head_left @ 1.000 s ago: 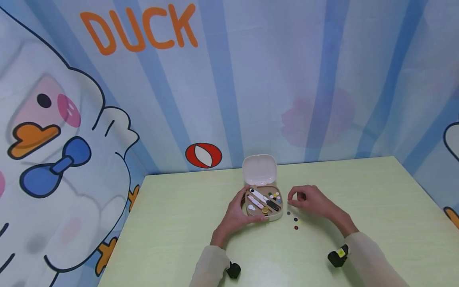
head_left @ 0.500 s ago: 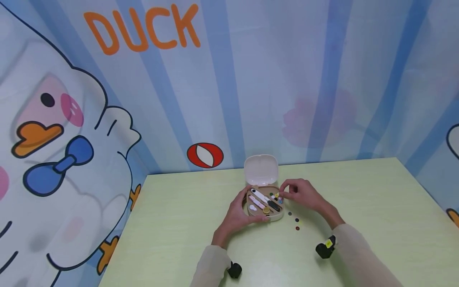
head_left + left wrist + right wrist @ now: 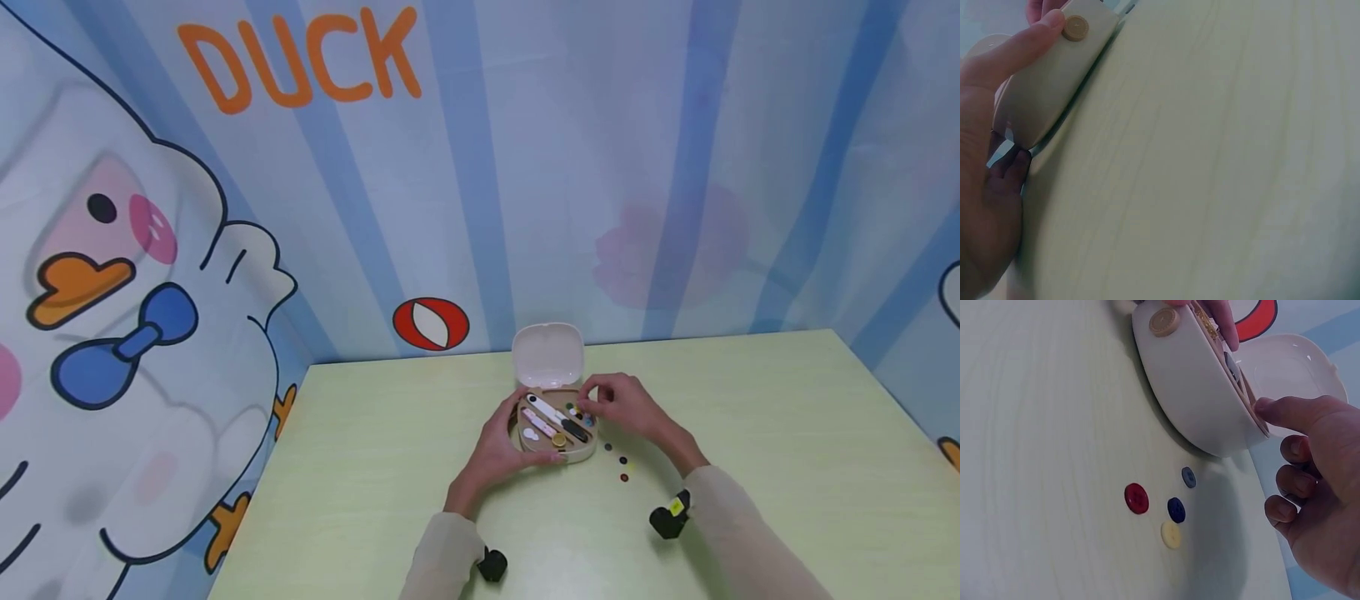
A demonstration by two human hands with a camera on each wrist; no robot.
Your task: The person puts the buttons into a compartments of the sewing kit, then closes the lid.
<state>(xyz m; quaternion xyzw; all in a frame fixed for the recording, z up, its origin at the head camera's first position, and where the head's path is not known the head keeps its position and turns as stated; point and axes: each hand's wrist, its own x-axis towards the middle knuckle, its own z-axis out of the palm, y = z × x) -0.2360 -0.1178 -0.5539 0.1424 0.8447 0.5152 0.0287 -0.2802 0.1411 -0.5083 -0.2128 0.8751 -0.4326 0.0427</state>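
Note:
A small cream sewing box lies with its lid raised. My left hand grips its left side, the thumb against the front near a round brown knob. Inside are a white tool with a black end, a pink patterned stick, a gold round piece and several small coloured buttons. Over the buttons' compartment is my right hand, thumb and forefinger tips close together at the rim; whether a button is between them is hidden.
On the table right of the box lie several loose buttons: a red one, a dark blue one, a pale yellow one and a grey-blue one. A printed duck curtain hangs behind the table.
The right hand has moved left from the table beside the box to above the button compartment. My left hand keeps its grip on the box, and the loose buttons stay put.

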